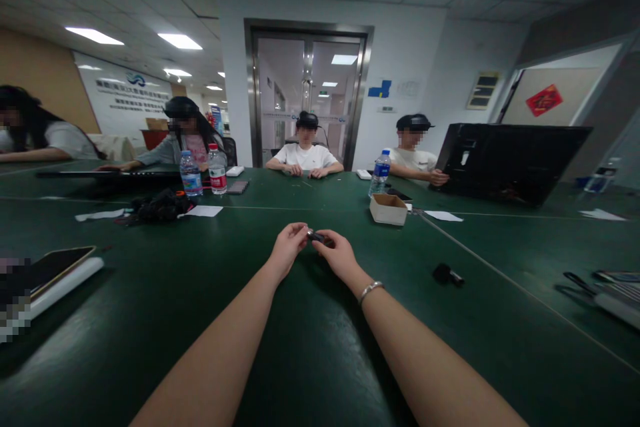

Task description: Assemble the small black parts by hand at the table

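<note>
Both hands meet over the green table in the middle of the head view. My left hand (289, 248) pinches the silver end of a small dark object (317, 236). On its other end, the fingers of my right hand (341, 255) are closed; a silver bracelet (371, 291) circles that wrist. The object is short and narrow, and fingers cover part of it, so I cannot tell its exact kind. To the right, apart from both hands, a small black piece with a silver end (448, 274) lies on the table.
Beyond my hands stand an open cardboard box (389, 211), a blue-labelled water bottle (381, 170) and two more bottles. A large black monitor (515, 160) is at right. A phone (50, 270) lies at left, near a black tangled bundle (157, 205). Several people sit around the table.
</note>
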Motion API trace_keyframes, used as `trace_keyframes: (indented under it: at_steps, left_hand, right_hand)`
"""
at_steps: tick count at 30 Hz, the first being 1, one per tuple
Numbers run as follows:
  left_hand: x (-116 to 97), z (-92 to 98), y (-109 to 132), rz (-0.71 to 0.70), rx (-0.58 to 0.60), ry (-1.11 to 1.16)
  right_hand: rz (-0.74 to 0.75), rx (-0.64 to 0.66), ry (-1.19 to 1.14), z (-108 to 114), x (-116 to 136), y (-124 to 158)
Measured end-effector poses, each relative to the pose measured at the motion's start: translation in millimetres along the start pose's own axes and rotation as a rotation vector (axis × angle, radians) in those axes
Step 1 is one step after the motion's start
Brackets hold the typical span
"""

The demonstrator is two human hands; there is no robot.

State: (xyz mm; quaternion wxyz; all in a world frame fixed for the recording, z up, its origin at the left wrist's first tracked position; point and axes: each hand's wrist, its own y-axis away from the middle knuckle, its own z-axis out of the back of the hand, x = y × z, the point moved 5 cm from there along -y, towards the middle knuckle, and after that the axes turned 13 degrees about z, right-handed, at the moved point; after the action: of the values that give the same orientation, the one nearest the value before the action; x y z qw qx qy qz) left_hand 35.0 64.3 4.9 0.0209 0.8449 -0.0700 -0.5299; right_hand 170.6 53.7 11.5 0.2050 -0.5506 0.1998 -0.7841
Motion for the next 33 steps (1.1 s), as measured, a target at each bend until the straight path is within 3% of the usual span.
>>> trace_keyframes:
  at_steps: [7,25,33]
  left_hand:
    - [2,1.7,-4,-0.044,0.031,-0.152]
    - [2,6.6,-11,-0.055,0.033,-0.254]
    - [0,5.7,-10,-0.039,-0.003,-0.318]
  right_hand:
    - [-0.009,-0.013,0.007,1,2,1]
    - [-0.002,-0.054,-0.007,4,2,2]
    - [0.100,-0.042,0.083,4,13,1]
